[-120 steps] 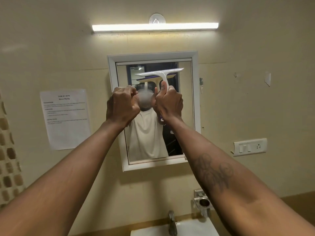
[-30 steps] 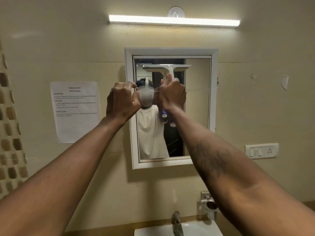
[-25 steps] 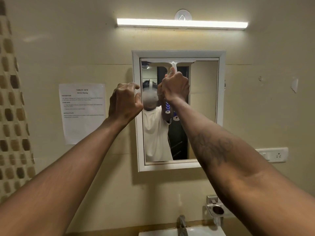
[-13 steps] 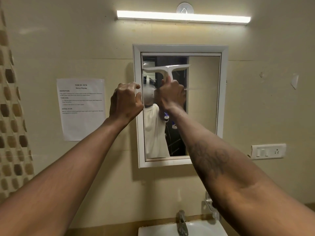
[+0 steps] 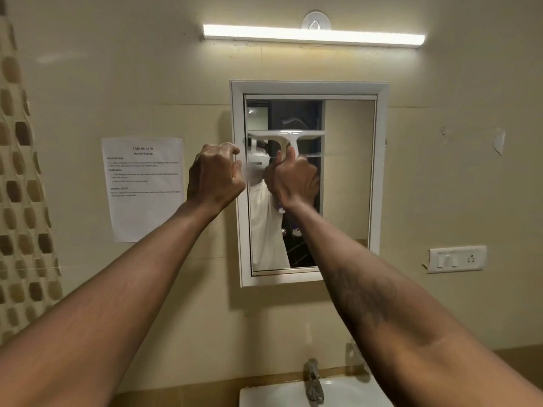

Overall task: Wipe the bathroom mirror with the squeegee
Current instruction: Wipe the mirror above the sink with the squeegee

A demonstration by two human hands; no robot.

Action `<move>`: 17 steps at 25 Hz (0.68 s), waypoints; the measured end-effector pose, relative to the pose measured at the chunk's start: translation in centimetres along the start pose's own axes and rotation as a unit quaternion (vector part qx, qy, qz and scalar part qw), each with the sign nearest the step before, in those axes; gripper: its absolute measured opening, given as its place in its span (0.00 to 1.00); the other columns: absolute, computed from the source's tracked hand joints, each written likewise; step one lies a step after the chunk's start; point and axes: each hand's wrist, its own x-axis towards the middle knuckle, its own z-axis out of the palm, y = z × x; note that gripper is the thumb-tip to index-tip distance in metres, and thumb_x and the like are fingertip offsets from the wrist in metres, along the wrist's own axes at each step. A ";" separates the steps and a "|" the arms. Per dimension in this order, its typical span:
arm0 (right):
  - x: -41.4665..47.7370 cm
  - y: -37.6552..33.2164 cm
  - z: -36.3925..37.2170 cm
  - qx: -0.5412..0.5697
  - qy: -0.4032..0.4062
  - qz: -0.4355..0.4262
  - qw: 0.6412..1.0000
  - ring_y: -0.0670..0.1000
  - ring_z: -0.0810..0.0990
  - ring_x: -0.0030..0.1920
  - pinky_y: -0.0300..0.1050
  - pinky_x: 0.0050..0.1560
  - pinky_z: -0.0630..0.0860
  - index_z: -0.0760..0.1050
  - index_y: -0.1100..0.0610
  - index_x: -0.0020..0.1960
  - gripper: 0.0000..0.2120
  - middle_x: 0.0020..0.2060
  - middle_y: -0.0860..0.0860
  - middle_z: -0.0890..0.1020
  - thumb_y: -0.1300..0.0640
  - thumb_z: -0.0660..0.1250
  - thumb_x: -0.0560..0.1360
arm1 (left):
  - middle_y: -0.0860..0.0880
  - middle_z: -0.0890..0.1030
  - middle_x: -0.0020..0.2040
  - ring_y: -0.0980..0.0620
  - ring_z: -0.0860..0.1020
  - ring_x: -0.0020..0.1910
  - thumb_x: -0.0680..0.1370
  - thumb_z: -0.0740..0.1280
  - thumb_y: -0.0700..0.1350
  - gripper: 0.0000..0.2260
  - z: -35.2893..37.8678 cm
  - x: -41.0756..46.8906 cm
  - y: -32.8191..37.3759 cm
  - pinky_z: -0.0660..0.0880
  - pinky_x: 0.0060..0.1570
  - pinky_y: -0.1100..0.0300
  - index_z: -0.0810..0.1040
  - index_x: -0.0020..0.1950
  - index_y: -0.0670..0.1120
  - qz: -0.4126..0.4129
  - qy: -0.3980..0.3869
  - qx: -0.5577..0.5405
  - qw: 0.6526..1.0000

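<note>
A white-framed mirror (image 5: 349, 177) hangs on the beige wall. My right hand (image 5: 292, 179) grips the handle of a white squeegee (image 5: 286, 136), whose blade lies level against the glass in the upper left part of the mirror. My left hand (image 5: 216, 176) is a closed fist held by the mirror's left frame edge, fingers curled with nothing visible in them. The glass reflects a person in a white shirt.
A tube light (image 5: 313, 36) glows above the mirror. A printed sheet (image 5: 144, 188) is stuck to the wall on the left. A switch plate (image 5: 455, 259) sits at the right. Below are a white basin (image 5: 293, 395) and its tap (image 5: 314, 380).
The squeegee went up to the mirror's top edge, then came down the glass to about a third of the way from the top. My left fist has stayed by the frame.
</note>
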 end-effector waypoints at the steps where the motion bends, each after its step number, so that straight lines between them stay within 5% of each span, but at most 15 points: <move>1: 0.9 -1.0 0.0 0.004 0.006 -0.013 1.000 0.47 0.81 0.33 0.41 0.31 0.72 0.78 0.58 0.48 0.25 0.35 0.50 0.80 0.42 0.51 0.87 | 0.41 0.85 0.50 0.42 0.80 0.55 0.76 0.69 0.41 0.12 -0.1 0.2 -0.2 0.74 0.48 0.56 0.82 0.59 0.43 -0.002 0.003 0.001 1.000; 6: 5.0 -4.6 0.1 -0.026 0.035 -0.018 0.999 0.54 0.85 0.44 0.48 0.42 0.82 0.80 0.59 0.53 0.24 0.44 0.54 0.85 0.45 0.51 0.87 | 0.42 0.84 0.50 0.42 0.80 0.55 0.76 0.68 0.42 0.12 -0.2 0.7 -1.4 0.74 0.48 0.55 0.81 0.59 0.43 0.000 0.004 0.003 1.000; 12: 4.9 -2.9 0.3 -0.084 0.052 -0.040 0.994 0.52 0.80 0.38 0.39 0.32 0.65 0.80 0.59 0.51 0.23 0.39 0.50 0.80 0.46 0.52 0.88 | 0.42 0.85 0.51 0.42 0.80 0.56 0.76 0.68 0.41 0.13 0.0 0.5 -2.5 0.77 0.50 0.51 0.81 0.59 0.44 -0.014 -0.002 0.005 1.000; 17: 2.8 -0.4 0.2 -0.107 0.027 -0.038 0.993 0.44 0.74 0.30 0.36 0.27 0.63 0.80 0.56 0.50 0.23 0.37 0.49 0.80 0.44 0.53 0.87 | 0.42 0.84 0.53 0.43 0.80 0.57 0.77 0.68 0.42 0.13 0.5 -0.4 -2.5 0.77 0.50 0.52 0.81 0.60 0.43 -0.015 -0.011 0.006 1.000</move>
